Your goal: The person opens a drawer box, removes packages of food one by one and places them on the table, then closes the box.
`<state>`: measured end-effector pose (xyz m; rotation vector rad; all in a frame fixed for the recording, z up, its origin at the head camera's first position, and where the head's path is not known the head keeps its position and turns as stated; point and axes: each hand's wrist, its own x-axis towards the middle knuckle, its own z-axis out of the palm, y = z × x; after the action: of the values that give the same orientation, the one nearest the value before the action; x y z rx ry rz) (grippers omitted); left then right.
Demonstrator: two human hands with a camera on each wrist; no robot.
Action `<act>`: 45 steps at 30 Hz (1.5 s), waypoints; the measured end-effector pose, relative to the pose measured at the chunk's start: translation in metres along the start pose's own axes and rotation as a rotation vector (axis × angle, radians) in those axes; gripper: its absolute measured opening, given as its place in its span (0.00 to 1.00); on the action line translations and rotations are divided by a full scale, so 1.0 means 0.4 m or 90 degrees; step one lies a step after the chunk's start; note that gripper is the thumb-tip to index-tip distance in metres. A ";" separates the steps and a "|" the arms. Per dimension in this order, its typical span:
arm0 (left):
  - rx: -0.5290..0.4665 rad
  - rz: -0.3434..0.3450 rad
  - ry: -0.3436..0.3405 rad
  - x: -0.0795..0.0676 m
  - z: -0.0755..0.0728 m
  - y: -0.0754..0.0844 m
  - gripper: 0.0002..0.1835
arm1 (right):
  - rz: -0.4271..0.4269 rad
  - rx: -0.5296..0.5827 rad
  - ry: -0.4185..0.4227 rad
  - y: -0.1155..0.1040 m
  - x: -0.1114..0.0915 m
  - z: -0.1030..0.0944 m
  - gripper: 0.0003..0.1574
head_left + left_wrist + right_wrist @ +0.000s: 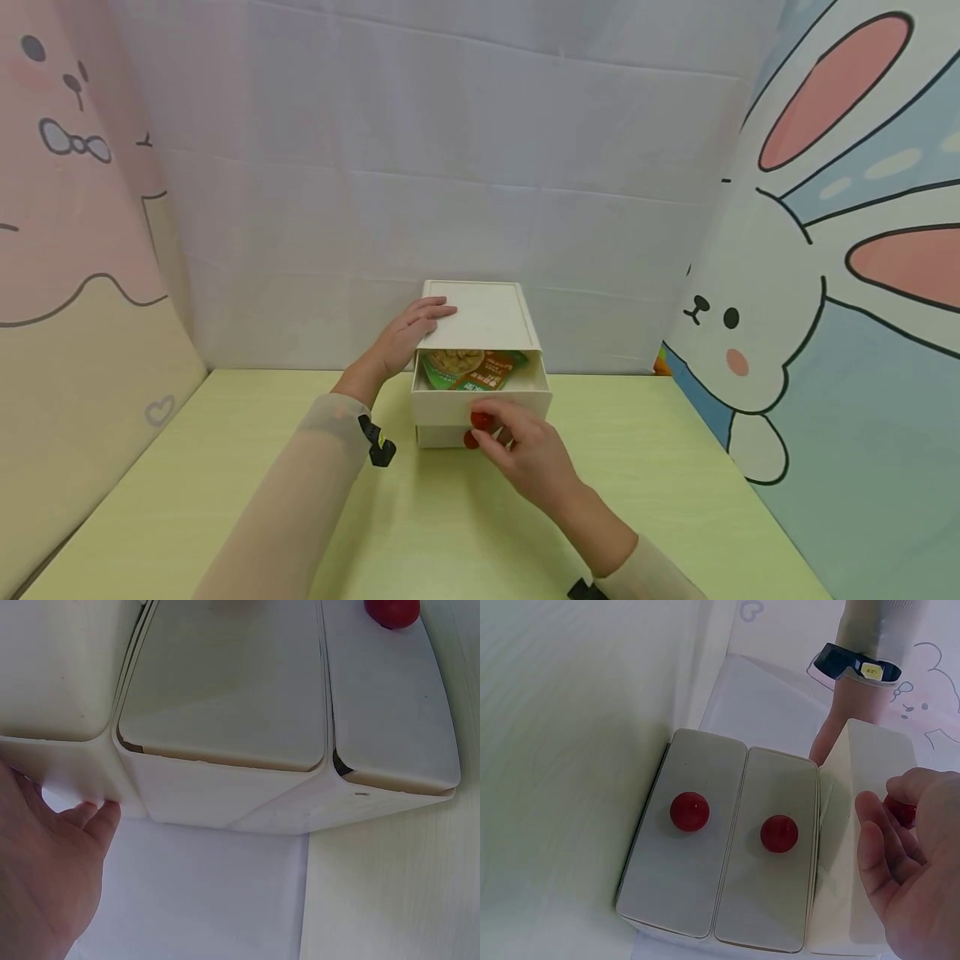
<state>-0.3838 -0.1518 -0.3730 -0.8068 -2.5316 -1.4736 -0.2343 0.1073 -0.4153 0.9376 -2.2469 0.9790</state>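
Observation:
A small white drawer cabinet [483, 317] stands on the table, its top drawer [446, 408] pulled out towards me. Inside lies a green and brown food packet [480, 371] with a picture of a bowl. My right hand [528, 450] pinches the top drawer's red knob [901, 813] between thumb and fingers. Two more red knobs show on the lower drawers [769, 892], which are closed. At the cabinet's upper left edge rests my left hand [401, 337], fingers extended over the top. From the left wrist view, that hand [56, 870] lies against the cabinet's side.
The light green table [637, 500] extends around the cabinet. Behind it hangs a white cloth [450, 167]. Printed cartoon panels stand at both sides, a white rabbit [757, 317] on the right one. Each wrist wears a black band [378, 442].

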 end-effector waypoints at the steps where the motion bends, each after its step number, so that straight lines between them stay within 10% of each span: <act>1: -0.001 0.001 0.000 0.001 0.000 -0.003 0.28 | 0.000 -0.002 0.000 0.000 0.000 0.001 0.23; 23: -0.019 0.003 0.002 0.005 0.001 -0.043 0.28 | 0.008 -0.032 -0.001 -0.013 -0.016 0.017 0.22; 45: 0.000 -0.007 -0.004 0.007 -0.010 0.019 0.28 | -0.023 -0.008 0.009 -0.037 -0.026 -0.024 0.23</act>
<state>-0.3830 -0.1510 -0.3640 -0.8000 -2.5442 -1.4773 -0.2150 0.1112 -0.4102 0.9594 -2.2146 0.9520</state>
